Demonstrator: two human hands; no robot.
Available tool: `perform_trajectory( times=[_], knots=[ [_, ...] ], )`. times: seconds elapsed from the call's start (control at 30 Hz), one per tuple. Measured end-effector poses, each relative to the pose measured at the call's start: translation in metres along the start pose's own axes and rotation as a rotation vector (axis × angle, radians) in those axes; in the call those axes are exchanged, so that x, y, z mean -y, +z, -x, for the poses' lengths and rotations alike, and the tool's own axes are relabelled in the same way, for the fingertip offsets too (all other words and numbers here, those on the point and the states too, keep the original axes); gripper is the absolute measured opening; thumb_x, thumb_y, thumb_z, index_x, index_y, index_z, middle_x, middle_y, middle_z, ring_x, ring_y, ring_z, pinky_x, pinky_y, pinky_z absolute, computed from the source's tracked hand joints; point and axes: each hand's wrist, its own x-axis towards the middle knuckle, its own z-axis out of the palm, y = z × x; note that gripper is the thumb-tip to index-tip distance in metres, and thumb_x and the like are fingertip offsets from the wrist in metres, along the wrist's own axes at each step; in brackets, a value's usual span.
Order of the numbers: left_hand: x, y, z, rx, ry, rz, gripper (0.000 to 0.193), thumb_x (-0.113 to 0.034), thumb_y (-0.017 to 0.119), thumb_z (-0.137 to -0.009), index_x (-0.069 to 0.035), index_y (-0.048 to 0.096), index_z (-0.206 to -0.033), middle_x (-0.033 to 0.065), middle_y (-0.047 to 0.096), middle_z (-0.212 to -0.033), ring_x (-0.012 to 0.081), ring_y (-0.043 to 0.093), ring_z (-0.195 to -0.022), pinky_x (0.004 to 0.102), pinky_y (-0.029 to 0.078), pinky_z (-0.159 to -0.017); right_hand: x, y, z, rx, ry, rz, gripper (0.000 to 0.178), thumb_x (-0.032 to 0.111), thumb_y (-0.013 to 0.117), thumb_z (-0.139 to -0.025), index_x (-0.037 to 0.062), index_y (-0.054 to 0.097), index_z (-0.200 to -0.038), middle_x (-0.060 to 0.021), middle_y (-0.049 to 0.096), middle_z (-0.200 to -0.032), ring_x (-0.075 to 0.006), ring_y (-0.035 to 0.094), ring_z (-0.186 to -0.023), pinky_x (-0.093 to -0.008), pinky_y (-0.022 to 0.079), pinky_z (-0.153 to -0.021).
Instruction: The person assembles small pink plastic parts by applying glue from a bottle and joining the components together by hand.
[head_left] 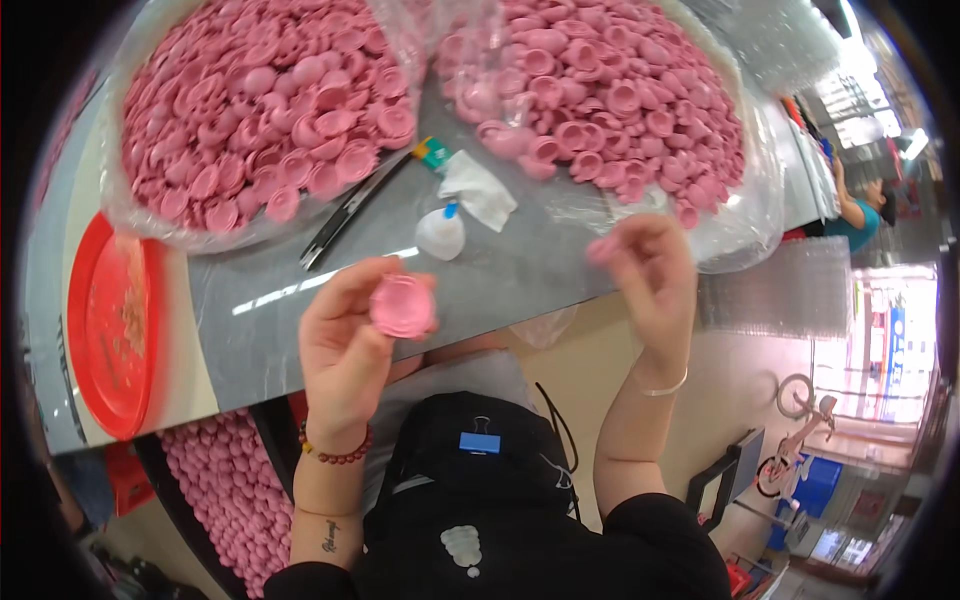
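Observation:
Between the fingers and thumb of my left hand (345,345) is a pink cup-shaped plastic piece (403,306), its round hollow side facing up toward me. Off to the right, over the table edge, my right hand (655,285) pinches a smaller pink piece (602,250); its shape is blurred. The two hands are well apart. Just beyond them on the grey table (500,290) stand a small white squeeze bottle (440,236) with a blue tip, a crumpled white tissue (480,190) and a black utility knife (350,215).
Two clear plastic bags (150,228) heaped with pink shells (260,100) cover the table's far side. A red tray (85,300) with crumbs lies at the left. Below it, a black crate (270,450) holds pink balls. Another person (858,220) is at the far right.

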Motion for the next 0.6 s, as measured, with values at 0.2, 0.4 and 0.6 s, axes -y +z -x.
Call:
perform_trajectory(
  times=[0.2,0.4,0.6],
  knots=[
    [-0.001,0.008,-0.002,-0.085,-0.087,-0.128,0.051,-0.021,0.063,-0.077,0.004,0.041,-0.115,0.0190,0.055,-0.104,0.0170,0.056,-0.082,0.0276,0.046,-0.072,-0.002,0.041,0.006,0.400,0.145,0.110,0.007,-0.002,0.054,-0.078,-0.0020,0.057,-0.084,-0.0062,0.055,-0.081,-0.0069,0.054,-0.063,-0.0198,0.044,-0.057],
    [-0.002,0.010,-0.004,-0.105,-0.075,-0.124,0.050,-0.019,0.063,-0.077,0.004,0.041,-0.116,0.0178,0.054,-0.106,0.0155,0.055,-0.089,0.0255,0.044,-0.075,0.017,0.040,-0.001,0.255,0.010,0.255,0.014,0.001,0.059,-0.073,0.0022,0.061,-0.086,-0.0075,0.055,-0.086,-0.0069,0.050,-0.059,-0.0166,0.039,-0.046],
    [-0.005,0.007,-0.006,-0.045,-0.076,-0.008,0.041,0.001,0.057,-0.077,0.006,0.041,-0.115,0.0159,0.050,-0.113,0.0188,0.051,-0.103,0.0296,0.042,-0.087,0.014,0.035,-0.002,0.452,-0.108,0.472,0.028,-0.002,0.065,-0.062,0.0014,0.061,-0.089,-0.0070,0.055,-0.087,-0.0068,0.047,-0.065,-0.0160,0.035,-0.044]
  ],
)
